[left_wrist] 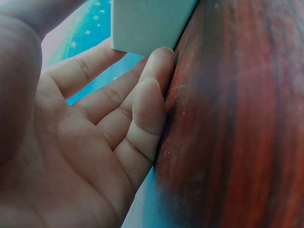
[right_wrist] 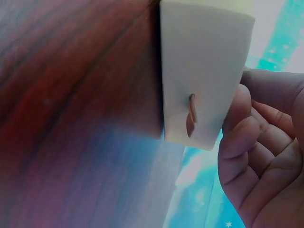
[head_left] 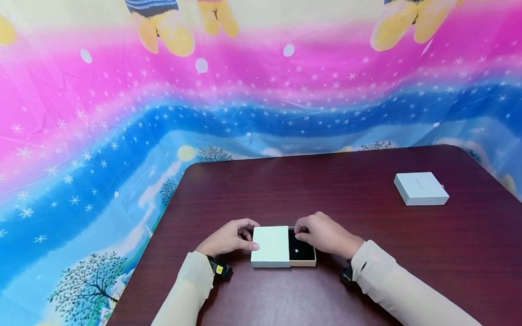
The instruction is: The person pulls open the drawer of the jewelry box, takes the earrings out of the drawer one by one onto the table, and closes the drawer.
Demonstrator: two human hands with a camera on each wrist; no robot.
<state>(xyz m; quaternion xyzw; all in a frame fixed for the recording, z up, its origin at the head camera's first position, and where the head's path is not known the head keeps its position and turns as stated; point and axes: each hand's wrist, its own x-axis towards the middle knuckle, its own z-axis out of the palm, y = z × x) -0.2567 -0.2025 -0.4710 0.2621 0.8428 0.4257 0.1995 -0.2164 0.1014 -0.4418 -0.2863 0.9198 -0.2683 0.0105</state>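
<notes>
A white sliding gift box (head_left: 270, 246) lies on the table, its drawer (head_left: 303, 263) pulled partway out to the right. Black padding (head_left: 305, 253) lines the drawer, and a small, pale, round stud (head_left: 296, 251) sits in it. My left hand (head_left: 229, 238) grips the cover's left end, thumb on the near top edge and fingers toward the far side. Over the drawer's far part, my right hand (head_left: 326, 232) has its thumb and fingers bent down at the padding; whether they pinch something is hidden. The right wrist view shows the drawer's end with a ribbon pull (right_wrist: 191, 116).
A second white box (head_left: 421, 188), closed, lies at the table's far right. The dark red-brown table (head_left: 291, 301) has rounded far corners. Behind it hangs a printed pink and blue cloth (head_left: 258, 96).
</notes>
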